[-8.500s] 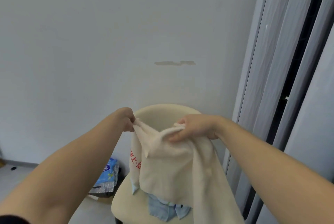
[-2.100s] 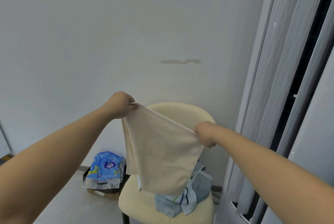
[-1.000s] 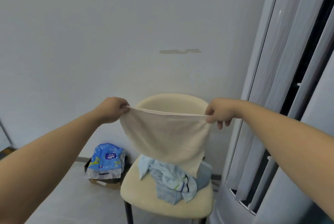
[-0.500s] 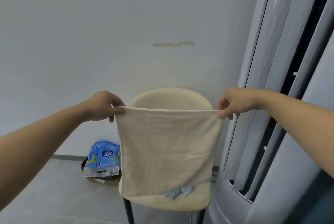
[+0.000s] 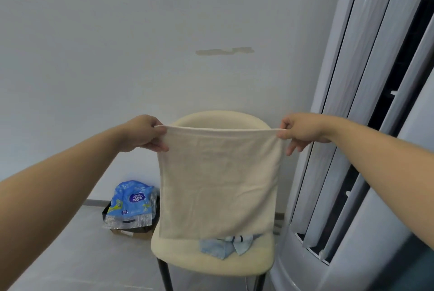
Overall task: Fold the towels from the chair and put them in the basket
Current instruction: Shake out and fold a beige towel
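Pale wall (image 5: 117, 32) backs cream chair (image 5: 211, 260) on grey floor (image 5: 82, 255).

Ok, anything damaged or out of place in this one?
A brownish strip mars the wall above the chair, like peeled paint or tape residue. The cream towel hangs level.

Matt cream terry towel (image 5: 217, 182), soft nap, faintly creased, smooth matt cream chair (image 5: 211, 257) on dark legs, pale blue cloth (image 5: 219, 247), glossy crinkled plastic bag (image 5: 131, 203), matt painted wall (image 5: 117, 43), smooth grey floor (image 5: 77, 255)
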A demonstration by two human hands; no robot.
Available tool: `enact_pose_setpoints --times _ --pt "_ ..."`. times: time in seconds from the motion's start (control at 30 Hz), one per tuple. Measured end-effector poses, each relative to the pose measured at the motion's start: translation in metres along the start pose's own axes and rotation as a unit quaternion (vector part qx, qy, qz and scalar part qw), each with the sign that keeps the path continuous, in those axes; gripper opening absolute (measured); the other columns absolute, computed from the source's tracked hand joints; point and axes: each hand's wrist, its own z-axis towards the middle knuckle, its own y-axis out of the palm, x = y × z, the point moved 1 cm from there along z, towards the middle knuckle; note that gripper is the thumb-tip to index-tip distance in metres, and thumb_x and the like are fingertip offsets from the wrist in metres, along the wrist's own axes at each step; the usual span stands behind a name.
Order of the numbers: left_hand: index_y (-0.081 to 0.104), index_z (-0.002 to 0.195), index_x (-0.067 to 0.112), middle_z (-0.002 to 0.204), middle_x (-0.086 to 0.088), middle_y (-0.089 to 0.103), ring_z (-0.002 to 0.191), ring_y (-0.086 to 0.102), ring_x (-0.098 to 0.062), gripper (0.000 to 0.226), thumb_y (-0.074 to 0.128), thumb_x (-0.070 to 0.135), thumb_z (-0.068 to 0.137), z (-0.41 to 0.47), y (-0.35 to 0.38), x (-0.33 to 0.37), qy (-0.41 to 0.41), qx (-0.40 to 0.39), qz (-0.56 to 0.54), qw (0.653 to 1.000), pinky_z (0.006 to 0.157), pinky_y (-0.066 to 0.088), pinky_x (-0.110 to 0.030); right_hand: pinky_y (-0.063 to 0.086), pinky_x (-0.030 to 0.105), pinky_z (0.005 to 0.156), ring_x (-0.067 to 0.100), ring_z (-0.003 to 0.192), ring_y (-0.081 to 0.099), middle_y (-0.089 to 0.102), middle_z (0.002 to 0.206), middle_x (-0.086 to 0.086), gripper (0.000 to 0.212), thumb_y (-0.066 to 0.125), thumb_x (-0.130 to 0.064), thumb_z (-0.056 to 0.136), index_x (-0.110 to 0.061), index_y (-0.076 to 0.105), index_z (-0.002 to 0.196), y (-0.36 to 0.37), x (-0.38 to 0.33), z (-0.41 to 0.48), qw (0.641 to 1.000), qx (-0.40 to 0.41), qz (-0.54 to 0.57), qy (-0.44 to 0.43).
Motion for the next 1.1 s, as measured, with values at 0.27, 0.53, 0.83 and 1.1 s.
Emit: enact_pose_setpoints --times 0.27,0.53,0.83,1.1 --pt "0.059 0.110 -0.001 0.101 -0.017 0.066 0.091 0.073 -0.031 0.011 0.055 0.006 0.103 -0.009 -0.019 0.019 0.149 0.130 -0.084 0.977 0.086 0.062 -0.036 0.061 0.048 0.087 0.030 0.087 0.076 0.071 0.102 0.026 0.005 0.062 -0.006 0.099 -0.006 0.058 0.096 0.001 -0.009 -0.002 0.956 0.217 0.155 -0.126" --pt "0.062 0.100 0.000 0.099 -0.028 0.069 0.077 0.076 -0.023 0.007 0.058 -0.006 0.097 -0.069 0.019 -0.067 0.058 0.058 -0.082 0.993 0.084 0.061 -0.036 0.055 0.032 0.070 0.019 0.083 0.069 0.073 0.086 0.000 0.010 0.076 -0.014 0.081 -0.021 0.070 0.084 0.084 0.047 -0.042 0.976 0.203 0.032 -0.073" --pt "0.072 0.098 0.015 0.094 -0.004 0.072 0.088 0.065 -0.021 0.011 0.061 0.016 0.094 -0.116 0.114 -0.177 -0.010 0.038 0.222 0.974 0.068 0.045 -0.026 0.043 0.024 0.057 0.020 0.079 0.062 0.067 0.081 -0.001 0.010 0.062 -0.009 0.080 -0.013 0.071 0.081 0.201 0.125 -0.056 0.994 0.069 -0.074 0.042" --pt "0.070 0.092 0.011 0.084 -0.004 0.062 0.073 0.055 -0.014 0.011 0.059 0.007 0.093 -0.126 0.103 -0.170 0.018 0.097 0.015 0.995 0.046 0.044 -0.010 0.054 0.033 0.064 0.017 0.056 0.065 0.071 0.062 0.008 0.008 0.058 -0.001 0.077 -0.004 0.066 0.075 0.170 0.113 -0.063 0.995 0.081 0.041 0.049"
